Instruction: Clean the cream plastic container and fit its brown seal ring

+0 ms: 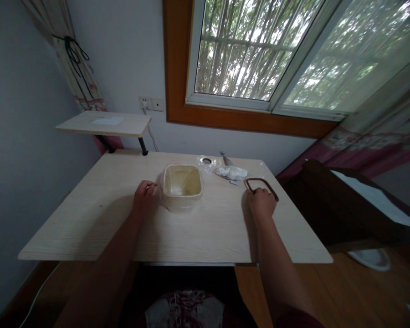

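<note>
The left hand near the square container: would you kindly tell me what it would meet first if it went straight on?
Most likely the wall of the square cream container, just ahead of the left hand and the thin item at its fingers, though depth is hard to judge from this view.

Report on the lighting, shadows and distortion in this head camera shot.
In the head view, the window is the brightest area and looks partly washed out, while the room stays dim; the left hand casts a soft shadow leftward across the table; wide-angle distortion tilts the window frame and stretches the scene toward the edges; the curtain at far right looks soft.
</note>
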Tool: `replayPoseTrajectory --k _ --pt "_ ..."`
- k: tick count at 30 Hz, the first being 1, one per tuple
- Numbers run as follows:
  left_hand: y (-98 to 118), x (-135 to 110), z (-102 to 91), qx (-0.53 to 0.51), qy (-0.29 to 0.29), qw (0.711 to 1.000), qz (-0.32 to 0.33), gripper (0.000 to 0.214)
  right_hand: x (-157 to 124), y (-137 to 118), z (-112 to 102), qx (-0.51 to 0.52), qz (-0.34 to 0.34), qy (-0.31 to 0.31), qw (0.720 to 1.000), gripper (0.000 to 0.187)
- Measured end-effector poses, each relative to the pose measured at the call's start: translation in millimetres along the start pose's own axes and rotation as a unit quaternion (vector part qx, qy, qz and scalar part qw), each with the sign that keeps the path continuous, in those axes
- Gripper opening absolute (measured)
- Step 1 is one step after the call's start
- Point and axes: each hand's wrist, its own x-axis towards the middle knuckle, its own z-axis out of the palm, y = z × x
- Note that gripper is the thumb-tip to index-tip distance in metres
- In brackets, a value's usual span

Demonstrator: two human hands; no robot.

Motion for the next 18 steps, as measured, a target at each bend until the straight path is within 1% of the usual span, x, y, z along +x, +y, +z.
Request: replayPoseTrajectory --k 3,6,11,15,18 --pt "-2.2 0.2 0.6 -0.001 0.000 1.000 -0.004 0.023 0.0 1.8 -4.3 0.006 0.014 0.053 0.998 0.035" --pt "-1.8 0.7 1.0 0.001 -0.001 1.000 -0.001 0.023 1.0 0.0 -10.6 0.022 -0.015 0.091 0.995 0.032" --pt "1.2 0.9 0.4 0.000 -0.008 1.000 0.000 0.023 0.6 -12.8 -25.3 0.070 -0.125 0.148 0.978 0.024" --pt "2.3 0.4 0.3 -0.004 -0.007 1.000 0.002 0.024 -5.9 -28.9 -40.2 0.113 -0.229 0.182 0.950 0.021" --pt "3.7 0.0 0.0 0.003 -0.004 1.000 -0.002 0.024 -11.6 -41.9 -52.0 0.149 -0.285 0.191 0.927 0.019"
